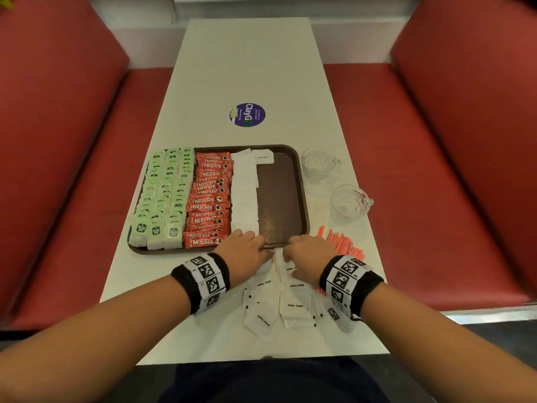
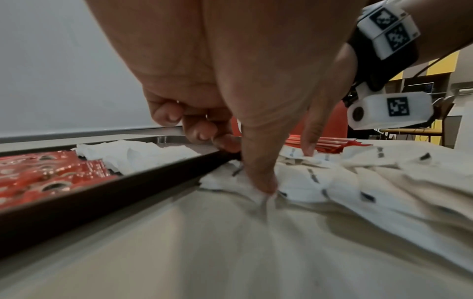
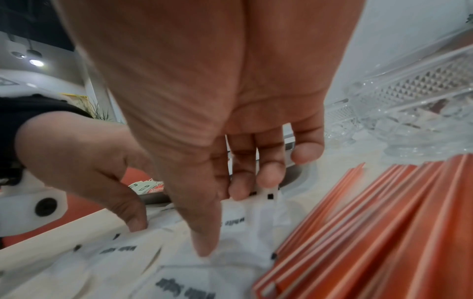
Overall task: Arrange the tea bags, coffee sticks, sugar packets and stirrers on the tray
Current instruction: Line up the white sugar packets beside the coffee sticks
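A brown tray (image 1: pixel 303 199) holds rows of green tea bags (image 1: pixel 162 196), red coffee sticks (image 1: pixel 207 199) and one column of white sugar packets (image 1: pixel 245 190). Loose sugar packets (image 1: pixel 293 309) lie on the table just in front of the tray. My left hand (image 1: pixel 263 245) has curled fingers at the tray's near rim (image 2: pixel 102 194), and its thumb (image 2: pixel 261 182) pins a crumpled packet. My right hand (image 1: pixel 290 251) pinches a packet (image 3: pixel 256 222) between thumb and fingertips close to the rim. Orange stirrers (image 1: pixel 343 242) lie in a pile right of that hand.
Two cut-glass cups (image 1: pixel 318 164) (image 1: pixel 350 200) stand on the table right of the tray. The tray's right third is bare brown. A round blue sticker (image 1: pixel 247 114) marks the table beyond. Red bench seats flank both sides.
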Demonstrator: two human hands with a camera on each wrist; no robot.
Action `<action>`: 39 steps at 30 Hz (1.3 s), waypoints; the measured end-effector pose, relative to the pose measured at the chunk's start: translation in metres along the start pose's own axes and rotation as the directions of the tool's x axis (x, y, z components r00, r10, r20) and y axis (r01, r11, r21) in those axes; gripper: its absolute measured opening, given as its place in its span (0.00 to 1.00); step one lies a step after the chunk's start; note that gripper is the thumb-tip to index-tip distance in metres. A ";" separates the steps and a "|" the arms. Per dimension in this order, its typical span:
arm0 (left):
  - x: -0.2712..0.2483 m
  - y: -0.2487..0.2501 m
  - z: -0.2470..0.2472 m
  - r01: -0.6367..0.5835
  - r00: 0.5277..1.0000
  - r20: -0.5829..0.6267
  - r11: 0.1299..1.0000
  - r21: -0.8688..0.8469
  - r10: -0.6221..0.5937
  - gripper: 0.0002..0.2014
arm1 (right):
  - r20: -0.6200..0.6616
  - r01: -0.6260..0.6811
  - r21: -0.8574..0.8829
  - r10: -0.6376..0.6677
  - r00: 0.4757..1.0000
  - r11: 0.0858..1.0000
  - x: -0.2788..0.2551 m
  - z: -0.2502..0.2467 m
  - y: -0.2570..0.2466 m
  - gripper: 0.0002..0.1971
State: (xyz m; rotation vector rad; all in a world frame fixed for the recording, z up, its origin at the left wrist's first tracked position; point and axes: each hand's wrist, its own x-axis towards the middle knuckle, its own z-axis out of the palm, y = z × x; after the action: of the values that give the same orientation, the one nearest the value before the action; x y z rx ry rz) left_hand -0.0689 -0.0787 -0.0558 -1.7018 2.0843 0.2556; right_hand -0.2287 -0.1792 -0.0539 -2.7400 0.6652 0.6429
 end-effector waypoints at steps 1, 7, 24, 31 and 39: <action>0.000 0.000 0.000 0.001 1.000 0.017 1.000 0.000 -0.001 0.23 | 0.006 -0.002 0.001 0.002 1.000 1.000 0.001 0.000 -0.001 0.14; 0.001 -0.004 -0.006 -0.017 0.995 0.103 1.000 -0.006 0.018 0.22 | 0.024 0.025 -0.075 -0.023 0.999 0.997 0.004 0.006 -0.006 0.04; 0.000 -0.053 -0.031 0.044 0.989 -0.088 0.818 -0.574 -0.115 0.13 | -0.134 0.054 0.389 -0.001 0.991 0.920 0.012 -0.016 0.008 0.07; 0.003 -0.070 -0.038 -0.072 0.934 -0.296 0.705 -0.705 -0.201 0.05 | -0.265 0.130 0.617 0.050 0.963 0.777 0.023 -0.032 0.009 0.07; 0.017 -0.081 -0.039 -0.089 0.909 -0.331 0.658 -0.748 -0.253 0.02 | -0.440 0.214 0.581 0.083 0.894 0.785 0.040 -0.039 0.012 0.10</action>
State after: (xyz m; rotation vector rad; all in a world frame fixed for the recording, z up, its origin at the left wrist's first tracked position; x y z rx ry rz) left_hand -0.0021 -0.1284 -0.0185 -2.5136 2.3595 0.9244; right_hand -0.1879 -0.2176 -0.0402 -2.2503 0.7057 -0.2307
